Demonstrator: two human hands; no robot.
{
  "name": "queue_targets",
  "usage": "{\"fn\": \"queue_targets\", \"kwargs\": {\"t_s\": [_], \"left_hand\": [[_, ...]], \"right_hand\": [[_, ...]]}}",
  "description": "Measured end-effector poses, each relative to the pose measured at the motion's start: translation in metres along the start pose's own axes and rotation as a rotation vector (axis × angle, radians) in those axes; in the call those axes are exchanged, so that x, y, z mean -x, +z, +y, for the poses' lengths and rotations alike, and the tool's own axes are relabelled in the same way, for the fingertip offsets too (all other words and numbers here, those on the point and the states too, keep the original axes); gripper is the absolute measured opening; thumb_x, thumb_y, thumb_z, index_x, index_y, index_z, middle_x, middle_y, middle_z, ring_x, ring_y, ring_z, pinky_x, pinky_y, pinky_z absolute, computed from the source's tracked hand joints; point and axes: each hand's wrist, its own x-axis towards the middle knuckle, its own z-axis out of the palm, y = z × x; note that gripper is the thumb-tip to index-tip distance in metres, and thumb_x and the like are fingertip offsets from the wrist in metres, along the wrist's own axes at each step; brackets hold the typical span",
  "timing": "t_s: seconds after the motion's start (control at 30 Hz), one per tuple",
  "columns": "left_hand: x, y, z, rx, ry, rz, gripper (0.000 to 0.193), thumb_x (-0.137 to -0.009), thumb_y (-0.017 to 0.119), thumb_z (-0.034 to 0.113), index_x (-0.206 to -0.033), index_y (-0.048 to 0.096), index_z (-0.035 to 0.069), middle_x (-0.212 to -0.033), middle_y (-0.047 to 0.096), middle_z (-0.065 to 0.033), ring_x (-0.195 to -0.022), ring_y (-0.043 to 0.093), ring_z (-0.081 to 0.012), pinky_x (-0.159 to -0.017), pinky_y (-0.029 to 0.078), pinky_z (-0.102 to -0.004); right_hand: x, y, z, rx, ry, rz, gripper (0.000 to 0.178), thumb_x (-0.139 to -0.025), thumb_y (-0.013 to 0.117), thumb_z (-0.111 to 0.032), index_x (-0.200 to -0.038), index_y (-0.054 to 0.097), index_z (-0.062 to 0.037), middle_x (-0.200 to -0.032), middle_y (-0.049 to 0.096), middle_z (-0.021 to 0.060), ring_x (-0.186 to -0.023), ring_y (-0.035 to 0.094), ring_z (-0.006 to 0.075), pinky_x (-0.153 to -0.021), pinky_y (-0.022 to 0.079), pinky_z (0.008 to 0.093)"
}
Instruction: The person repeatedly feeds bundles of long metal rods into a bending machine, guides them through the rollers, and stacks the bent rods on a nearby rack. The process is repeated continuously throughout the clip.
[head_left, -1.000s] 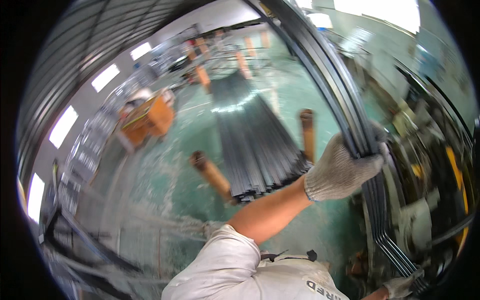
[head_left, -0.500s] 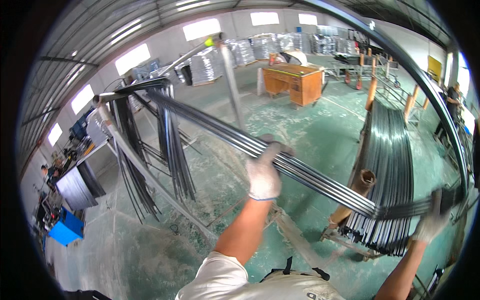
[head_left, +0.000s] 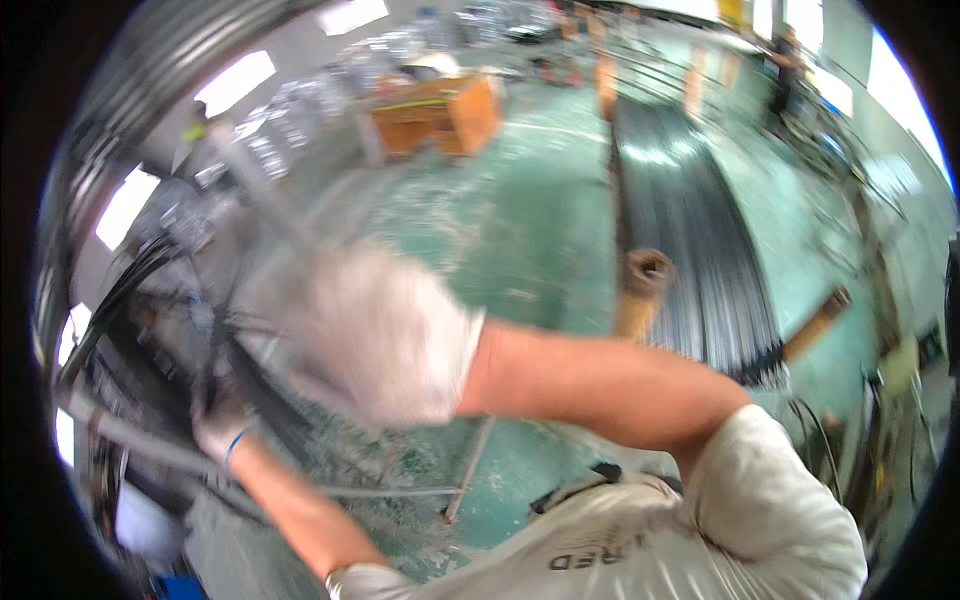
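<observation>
The green floor (head_left: 540, 220) of the hall shows many pale, worn patches. A wooden desk (head_left: 436, 120) stands farther back; on the right, a long stack of metal strips (head_left: 690, 240) lies between brown posts (head_left: 638, 310). The left forearm reaches to the left, where the gloved left hand (head_left: 222, 428) is near dark bars (head_left: 268, 398). The bent right arm crosses leftward, its gloved right hand (head_left: 385, 335) blurred. I cannot tell if either hand's fingers are open or closed.
</observation>
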Motion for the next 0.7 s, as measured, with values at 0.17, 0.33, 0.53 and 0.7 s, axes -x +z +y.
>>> {"fn": "queue_targets", "kwargs": {"t_s": [0.17,0.33,0.53,0.7], "left_hand": [[-0.069,-0.053,0.143,-0.119,0.326,0.077,0.043,-0.106,0.051,0.001,-0.147,0.066,-0.006,-0.15,0.069,-0.0216,-0.139,0.065,-0.035,-0.122,0.048,-0.0544],[-0.071,-0.094,0.025,0.173,0.333,0.293,0.039,-0.109,0.056,0.016,-0.142,0.069,-0.003,-0.142,0.074,-0.0205,-0.129,0.072,-0.0406,-0.115,0.053,-0.0628],[-0.036,-0.092,-0.019,0.086,0.42,0.289,0.036,-0.11,0.062,0.023,-0.133,0.069,-0.004,-0.132,0.074,-0.0237,-0.129,0.07,-0.041,-0.115,0.054,-0.0637],[0.018,-0.136,-0.153,-0.223,0.015,0.159,0.045,-0.112,0.063,0.03,-0.141,0.062,-0.004,-0.137,0.07,-0.0206,-0.126,0.067,-0.0384,-0.121,0.049,-0.0613]], "right_hand": [[0.28,0.062,0.083,-0.134,0.502,-0.42,0.032,-0.095,0.082,-0.026,-0.123,0.079,-0.0107,-0.106,0.077,0.011,-0.102,0.074,0.0304,-0.092,0.061,0.0475],[0.529,-0.027,0.157,0.257,1.503,-0.308,0.035,-0.1,0.077,-0.029,-0.13,0.076,-0.0108,-0.118,0.081,0.0172,-0.111,0.078,0.0382,-0.096,0.063,0.0475],[0.635,-0.053,0.242,0.48,2.064,-0.495,0.07,-0.087,0.088,-0.055,-0.132,0.069,-0.0049,-0.131,0.075,0.0205,-0.126,0.074,0.0371,-0.106,0.06,0.0502],[0.634,-0.011,0.287,0.528,2.231,-0.611,0.12,-0.074,0.091,-0.076,-0.156,0.048,0.0009,-0.152,0.061,0.018,-0.143,0.056,0.0326,-0.119,0.049,0.0444]]}}
